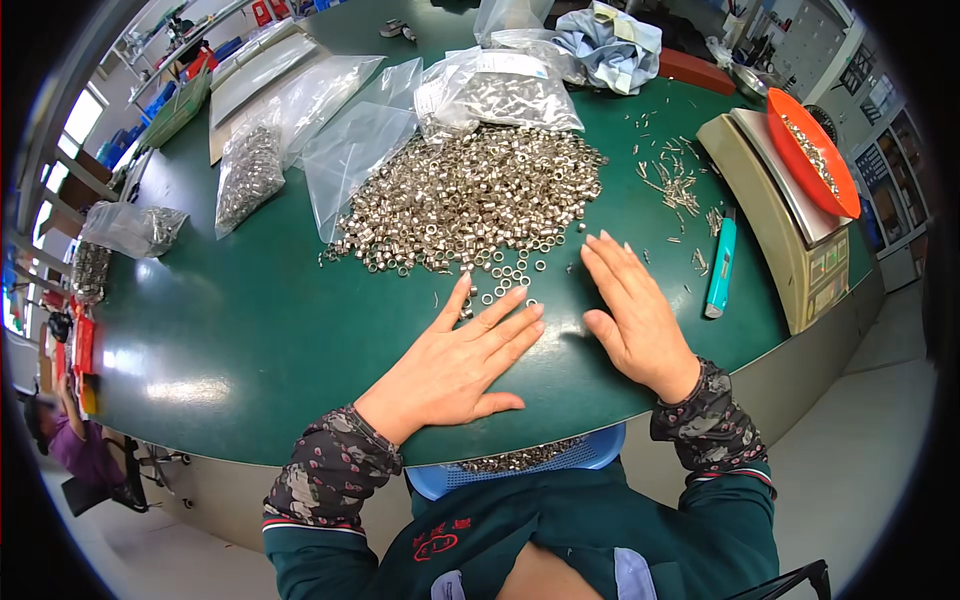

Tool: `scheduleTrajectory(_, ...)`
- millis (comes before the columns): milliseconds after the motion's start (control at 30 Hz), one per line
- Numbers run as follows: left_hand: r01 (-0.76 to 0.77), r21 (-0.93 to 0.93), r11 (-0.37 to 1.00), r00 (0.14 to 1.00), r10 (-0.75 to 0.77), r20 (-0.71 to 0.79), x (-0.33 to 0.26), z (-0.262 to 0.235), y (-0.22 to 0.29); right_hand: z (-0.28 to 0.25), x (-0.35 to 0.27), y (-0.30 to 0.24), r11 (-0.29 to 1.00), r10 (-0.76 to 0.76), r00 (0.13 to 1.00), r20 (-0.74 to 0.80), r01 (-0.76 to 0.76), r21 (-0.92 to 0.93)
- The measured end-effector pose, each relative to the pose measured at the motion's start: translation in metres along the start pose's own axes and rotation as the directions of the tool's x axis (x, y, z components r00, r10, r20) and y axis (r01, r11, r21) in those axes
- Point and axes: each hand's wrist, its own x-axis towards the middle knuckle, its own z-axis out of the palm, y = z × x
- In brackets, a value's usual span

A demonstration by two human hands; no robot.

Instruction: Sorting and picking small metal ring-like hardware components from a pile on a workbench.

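Observation:
A large heap of small shiny metal rings [470, 195] lies on the green tabletop [250, 330]. My left hand [455, 360] rests palm down in front of it, fingers spread, with the fingertips at several loose rings [508, 278] along the heap's near edge. To the right, my right hand [635, 320] is held flat and slightly tilted, its thumb apart from the fingers and nothing visible in it. Below the table edge, a blue basket [435, 482] at my lap holds more small metal pieces [525, 459].
Clear bags of metal parts [250, 175] lie left and behind the heap. At right are thin metal scraps [672, 180], a teal utility knife [721, 265] and a beige scale [770, 220] bearing an orange bowl [800, 150]. A crumpled cloth [612, 48] sits at the back.

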Motion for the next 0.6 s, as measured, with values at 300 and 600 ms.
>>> scheduleTrajectory(300, -0.019, 0.090, 0.996, 1.000, 0.021, -0.021, -0.004, -0.001, 0.002, 0.001, 0.010, -0.002, 0.987, -0.064, 0.997, -0.033, 0.059, -0.147)
scheduleTrajectory(600, 0.027, 0.098, 0.995, 0.995, -0.017, -0.101, -0.001, 0.002, -0.001, 0.016, 0.019, -0.023, 0.991, -0.133, 0.990, -0.036, 0.133, -0.006)
